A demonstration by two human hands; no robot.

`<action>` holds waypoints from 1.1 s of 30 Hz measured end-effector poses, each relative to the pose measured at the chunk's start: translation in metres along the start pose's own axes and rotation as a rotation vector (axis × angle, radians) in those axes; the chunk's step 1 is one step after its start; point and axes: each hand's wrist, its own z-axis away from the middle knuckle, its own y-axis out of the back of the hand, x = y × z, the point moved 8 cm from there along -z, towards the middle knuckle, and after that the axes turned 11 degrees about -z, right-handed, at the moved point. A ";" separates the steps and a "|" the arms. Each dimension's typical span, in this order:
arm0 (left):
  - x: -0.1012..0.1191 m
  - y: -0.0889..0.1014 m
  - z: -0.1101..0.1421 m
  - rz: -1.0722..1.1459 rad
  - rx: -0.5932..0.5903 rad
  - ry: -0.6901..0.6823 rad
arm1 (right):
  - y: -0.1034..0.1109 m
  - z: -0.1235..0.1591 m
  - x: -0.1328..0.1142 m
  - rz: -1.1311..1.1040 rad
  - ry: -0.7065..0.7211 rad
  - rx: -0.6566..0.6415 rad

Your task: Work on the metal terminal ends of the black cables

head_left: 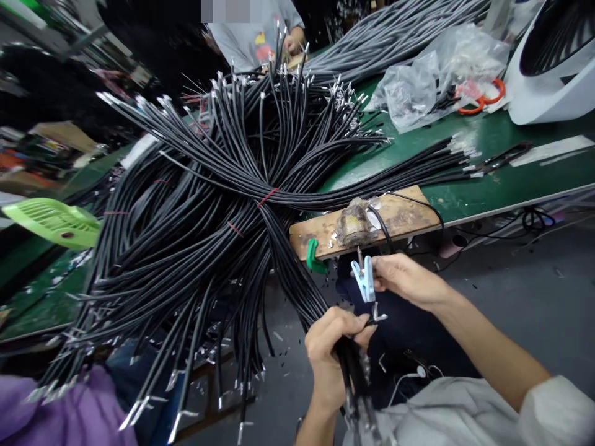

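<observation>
My left hand (332, 347) is closed around a bundle of black cables (302, 291). Between its thumb and forefinger one cable end sticks out, with a silvery stripped tip (380, 317). Just above that tip is a light blue clothespin (365, 282). My right hand (409, 279) is closed at the clothespin's right side, its fingertips partly hidden behind it. A thin metal rod (359, 255) shows right above the clothespin, below a lump wrapped in tape (354, 224) on a wooden board (409, 207).
A large pile of black cables (186, 248) covers much of the green table (493, 136). A green clamp (313, 257) grips the board's edge. Orange-handled scissors (483, 99), plastic bags (418, 87) and a white fan (548, 74) lie behind. Another person's hand (294, 42) is opposite.
</observation>
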 end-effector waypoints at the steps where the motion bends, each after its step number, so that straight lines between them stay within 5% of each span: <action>1: 0.000 0.005 0.001 0.008 0.064 0.003 | -0.008 -0.003 0.003 -0.056 0.004 -0.024; 4: -0.003 0.009 0.002 0.003 0.160 0.037 | -0.018 -0.010 0.016 -0.231 0.010 -0.011; 15: -0.003 -0.005 -0.005 -0.033 -0.044 0.076 | -0.014 -0.007 0.044 -0.503 -0.068 0.045; 21: -0.003 0.000 0.000 -0.048 -0.088 0.006 | 0.015 0.003 0.050 -0.418 -0.033 0.107; 26: -0.003 -0.001 -0.001 0.022 -0.170 -0.064 | 0.037 0.046 0.013 0.047 0.284 0.205; 30: -0.006 -0.018 -0.006 -0.010 -0.360 -0.044 | -0.015 0.084 -0.022 0.747 0.609 0.003; 33: -0.005 -0.024 -0.006 -0.015 -0.448 -0.043 | -0.041 0.091 -0.026 0.923 0.738 -0.032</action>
